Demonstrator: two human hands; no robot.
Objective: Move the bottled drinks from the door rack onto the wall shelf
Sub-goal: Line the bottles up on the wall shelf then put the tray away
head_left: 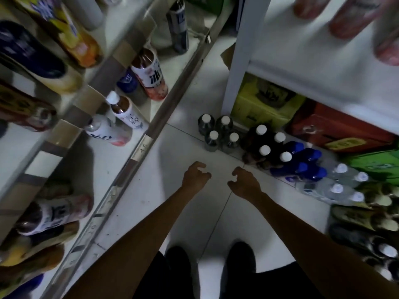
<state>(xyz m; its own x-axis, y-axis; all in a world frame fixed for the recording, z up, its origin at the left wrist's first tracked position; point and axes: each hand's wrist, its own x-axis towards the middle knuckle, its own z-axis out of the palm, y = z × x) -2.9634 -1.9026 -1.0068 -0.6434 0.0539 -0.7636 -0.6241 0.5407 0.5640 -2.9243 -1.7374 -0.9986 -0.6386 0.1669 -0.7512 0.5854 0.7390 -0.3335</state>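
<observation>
I look straight down between two sets of shelves. My left hand and my right hand hang side by side over the pale tiled floor, fingers loosely curled, holding nothing. On the left, a metal-edged rack carries bottled drinks: a white-capped bottle, a pink-and-white labelled bottle and a dark bottle further back. On the right stands a white shelf with blurred pink bottles at its top edge.
On the floor by the white shelf stand dark white-capped bottles, blue-capped bottles and clear water bottles. Yellow, red and green cartons sit under the shelf. My dark shoes are at the bottom.
</observation>
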